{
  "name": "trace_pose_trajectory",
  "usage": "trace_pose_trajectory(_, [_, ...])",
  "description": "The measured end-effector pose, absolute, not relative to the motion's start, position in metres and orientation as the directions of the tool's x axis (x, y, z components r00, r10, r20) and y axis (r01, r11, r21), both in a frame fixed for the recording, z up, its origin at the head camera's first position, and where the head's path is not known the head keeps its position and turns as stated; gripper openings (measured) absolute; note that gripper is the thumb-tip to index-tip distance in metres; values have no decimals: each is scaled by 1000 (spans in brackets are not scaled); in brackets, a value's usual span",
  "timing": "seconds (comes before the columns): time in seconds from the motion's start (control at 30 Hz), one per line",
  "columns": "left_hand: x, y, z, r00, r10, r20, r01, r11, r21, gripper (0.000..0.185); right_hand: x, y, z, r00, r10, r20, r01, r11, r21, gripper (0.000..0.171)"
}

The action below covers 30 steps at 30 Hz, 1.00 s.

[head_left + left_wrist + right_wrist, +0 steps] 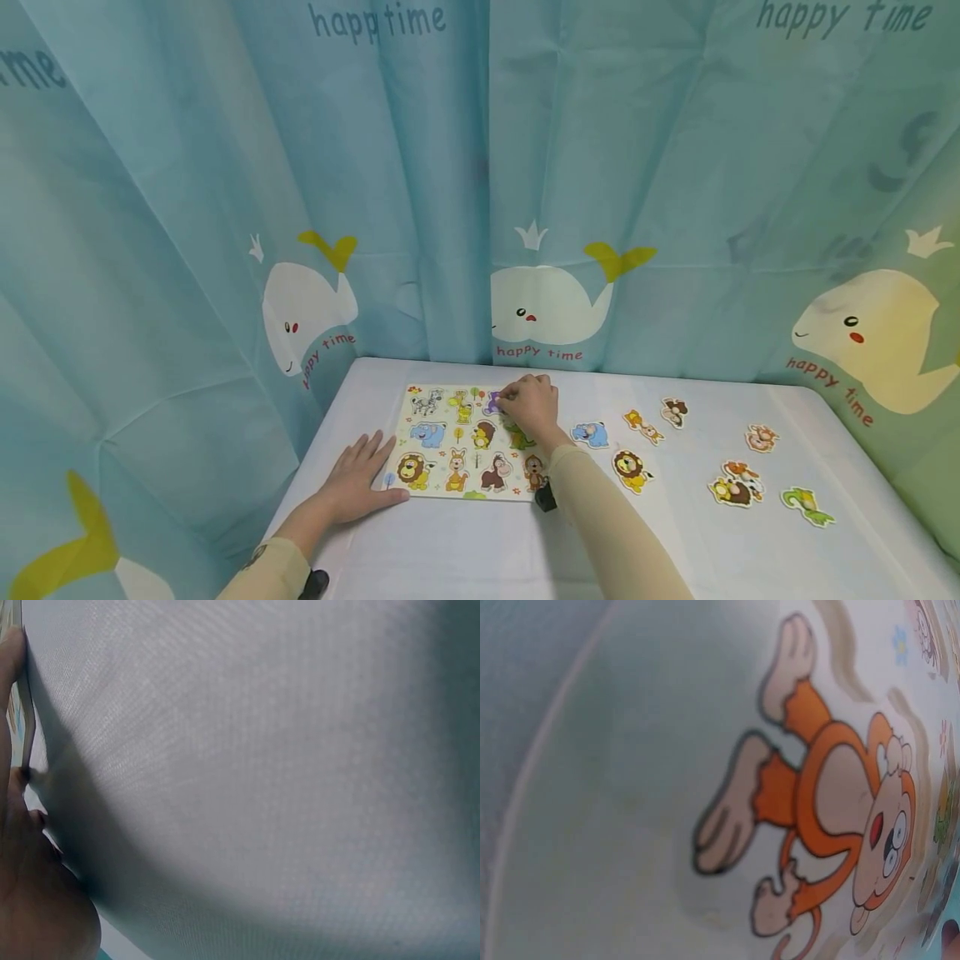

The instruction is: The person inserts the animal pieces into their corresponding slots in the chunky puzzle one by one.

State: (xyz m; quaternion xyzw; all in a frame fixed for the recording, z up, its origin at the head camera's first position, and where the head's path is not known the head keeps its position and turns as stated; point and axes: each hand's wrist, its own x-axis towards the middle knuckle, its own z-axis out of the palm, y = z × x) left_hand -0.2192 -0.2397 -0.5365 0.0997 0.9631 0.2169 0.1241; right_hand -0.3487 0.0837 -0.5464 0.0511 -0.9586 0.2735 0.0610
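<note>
An animal puzzle board (459, 444) lies on the white table (570, 550). My left hand (358, 479) lies flat on the table with straight fingers, touching the board's left front corner. My right hand (529, 402) reaches over the board's far right part, its fingers curled round a purple piece (492, 403) at the board's top row. In the left wrist view only the palm (34, 892) and the board's edge (24, 697) show against the tablecloth. The right wrist view shows a monkey picture (840, 825) on the board from very close.
Loose animal pieces lie on the table right of the board: a blue one (590, 433), a lion (632, 470), an orange one (643, 425), a brown one (674, 412), a green one (806, 506) and several more. Blue whale-print curtains (480, 192) close in behind and on both sides.
</note>
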Motion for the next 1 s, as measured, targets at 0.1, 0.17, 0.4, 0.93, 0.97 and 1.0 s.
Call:
trace_pose_trajectory(0.1, [-219, -240, -539, -951, 251, -181, 144, 877, 459, 107, -349, 84, -547, -986, -74, 146, -140, 843, -520, 15])
trace_pose_trajectory(0.17, [-219, -241, -541, -952, 255, -169, 150, 871, 468, 107, -349, 84, -547, -986, -82, 147, -147, 841, -520, 15])
trace_pose_trajectory(0.4, [-220, -242, -543, -952, 254, -171, 150, 874, 462, 107, -349, 82, -546, -985, -82, 149, -148, 844, -515, 15])
trace_pose_trajectory(0.93, [-220, -241, -541, -953, 253, -165, 153, 876, 458, 105, -351, 81, -549, -988, -64, 142, -129, 849, -512, 17])
trace_pose_trajectory(0.97, [-220, -241, -541, -953, 253, -167, 153, 877, 455, 105, -351, 81, -550, -988, -64, 143, -129, 850, -511, 17])
trace_pose_trajectory(1.0, [-220, -241, -542, -954, 249, -169, 149, 879, 452, 106, -351, 81, -550, -988, -64, 142, -129, 850, -512, 17])
